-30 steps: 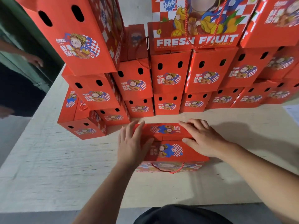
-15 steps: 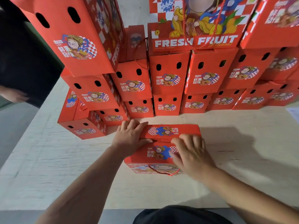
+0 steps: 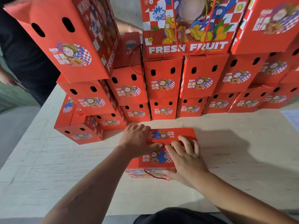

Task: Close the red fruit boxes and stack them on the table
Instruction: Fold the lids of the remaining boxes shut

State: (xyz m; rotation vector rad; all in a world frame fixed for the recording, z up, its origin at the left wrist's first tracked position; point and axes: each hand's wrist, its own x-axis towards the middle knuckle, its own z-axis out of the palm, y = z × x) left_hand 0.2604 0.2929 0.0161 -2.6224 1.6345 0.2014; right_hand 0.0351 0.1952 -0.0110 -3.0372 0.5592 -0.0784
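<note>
Two hands work on one red fruit box [image 3: 163, 157] that lies on the table [image 3: 48, 175], and we take that box as our landmark. Our left hand [image 3: 137, 141] lies on the box's far-left corner, fingers curled over the far top flap [image 3: 171, 135] and thumb reaching along the seam between the flaps. Our right hand [image 3: 186, 160] covers the box's near-right part: the fingers are spread and bent, pressing down at the seam, while the thumb hooks under the near edge by the red cord handle [image 3: 155, 175]. Just beyond the box rises a wall of stacked boxes [image 3: 163, 84], several rows high, each with two oval holes and a cartoon label. Left of the box, a lower stack [image 3: 77, 133] sits near the table's edge. Farther left stands a person in dark clothing [image 3: 24, 59]. Right of the box, a sheet of paper [image 3: 291, 118] lies at the frame's edge.
</note>
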